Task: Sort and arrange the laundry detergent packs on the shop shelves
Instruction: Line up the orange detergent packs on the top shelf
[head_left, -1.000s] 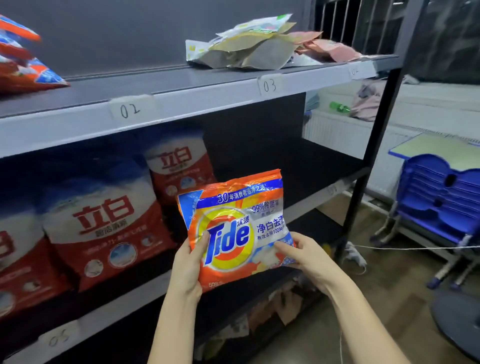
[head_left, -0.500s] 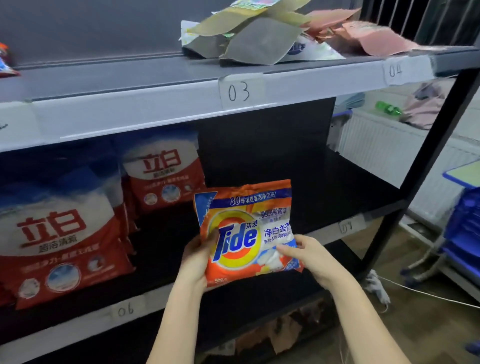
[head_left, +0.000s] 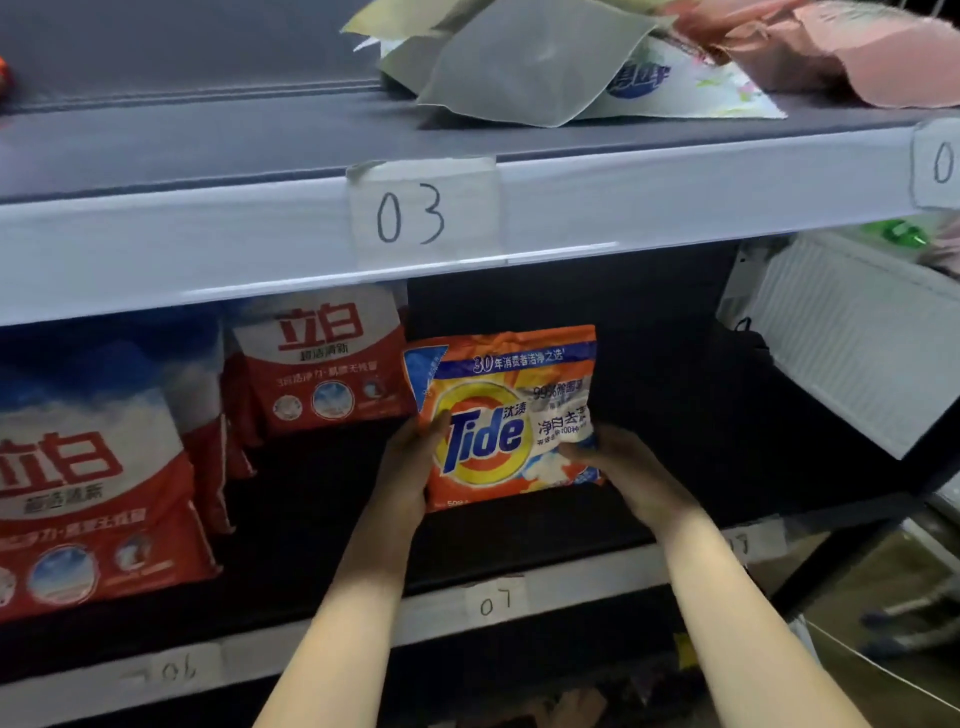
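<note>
Between the two hands, upright over the dark middle shelf (head_left: 519, 540), stands the orange soft-plastic Tide detergent pack (head_left: 501, 415). The left hand (head_left: 410, 467) grips its left edge and the right hand (head_left: 623, 467) pinches its lower right corner — whether its base touches the board I cannot tell. Just left of the left hand stands a red-and-white detergent bag (head_left: 322, 358). The placing step looks underway; next, I judge, set it down above the paper tag marked 07 (head_left: 496, 603) — then let go.
</note>
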